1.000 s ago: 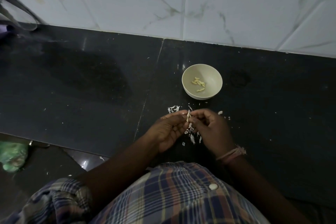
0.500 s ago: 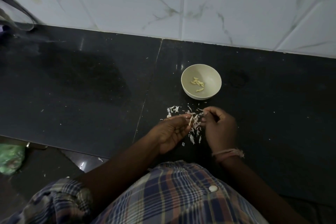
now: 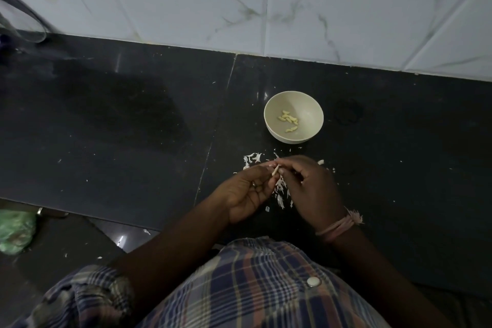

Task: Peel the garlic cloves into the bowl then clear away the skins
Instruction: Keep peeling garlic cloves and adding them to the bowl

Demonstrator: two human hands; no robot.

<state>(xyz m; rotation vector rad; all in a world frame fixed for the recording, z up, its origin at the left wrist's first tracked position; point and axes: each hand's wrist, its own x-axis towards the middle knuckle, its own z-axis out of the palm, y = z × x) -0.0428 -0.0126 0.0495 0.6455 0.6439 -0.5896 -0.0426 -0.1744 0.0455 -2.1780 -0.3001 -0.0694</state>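
A small cream bowl (image 3: 271, 125) stands on the black counter and holds several peeled garlic cloves (image 3: 288, 120). Just in front of it, my left hand (image 3: 247, 192) and my right hand (image 3: 310, 189) meet over a scatter of white garlic skins (image 3: 281, 194). Both pinch one slim, pale garlic clove (image 3: 275, 169) between their fingertips. More skins (image 3: 252, 159) lie to the left of the fingers, near the bowl.
The black stone counter (image 3: 119, 128) runs left and right, with a white marble-tiled wall (image 3: 292, 8) behind it. A green plastic bag (image 3: 14, 231) lies low at the left, below the counter edge. A pink thread band circles my right wrist (image 3: 339, 226).
My right hand had swung out to the right, away from the clove; it has come back and pinches the clove together with my left hand.
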